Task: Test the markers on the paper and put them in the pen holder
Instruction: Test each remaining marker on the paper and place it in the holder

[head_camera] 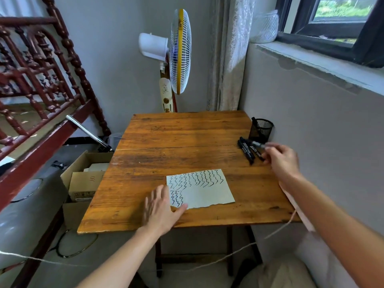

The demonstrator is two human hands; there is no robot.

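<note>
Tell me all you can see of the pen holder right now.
The pen holder is a black wire-mesh cup, round, open-topped, upright at the table's far right corner, close to the wall. One black marker stands in it, leaning on its left rim. Other markers lie just in front. The right hand, holding another marker, is near but not touching it.

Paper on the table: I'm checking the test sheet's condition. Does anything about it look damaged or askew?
The paper has a ragged near edge, as if torn, and it lies slightly turned against the front edge of the table. The left hand touches its near-left corner.
</note>
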